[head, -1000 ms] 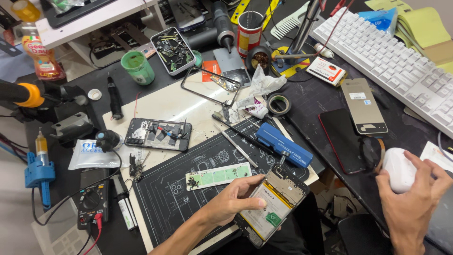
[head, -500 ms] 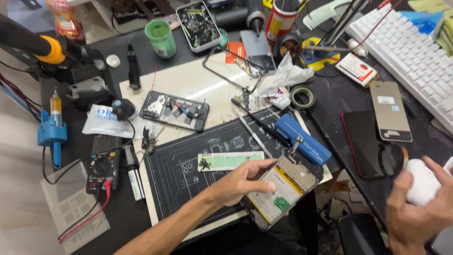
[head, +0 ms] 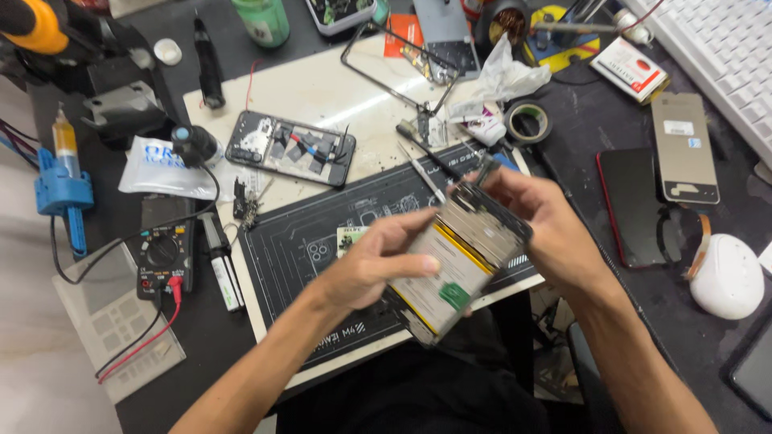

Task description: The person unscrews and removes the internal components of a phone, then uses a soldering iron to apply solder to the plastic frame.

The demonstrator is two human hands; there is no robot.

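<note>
Held thing: an opened phone (head: 454, 269), back cover off, battery and inner frame facing up, tilted above the dark work mat (head: 322, 241), clear of it.
Left hand (head: 374, 269): fingers clasped over the phone's near long edge, thumb across the battery face.
Right hand (head: 539, 221): fingers closed round the far upper corner of the phone, fingertips curled over its top end; what lies under them is hidden.
Beyond the fingertips: tweezers (head: 420, 170) and small loose parts on the mat's far edge; a second opened phone (head: 289, 149) further out on the pale pad (head: 322, 88).
Outside the right hand: a dark phone (head: 635, 205) lying flat, a gold back panel (head: 683, 145) just beside it, a white rounded device (head: 728, 277) nearer the body.
Outside the left hand: a multimeter (head: 165, 257) with red lead, a blue glue-syringe holder (head: 60, 189).
Risk, slip: the phone is carried in the air by edge grips only; a loosened hold could drop it onto the mat or off the bench (head: 611, 112) edge.
Risk, battery: thumb pressure or twisting between the two hands could flex the exposed cell.
Risk, parts: a sweep of the right wrist could scatter the loose pieces near the tweezers.
</note>
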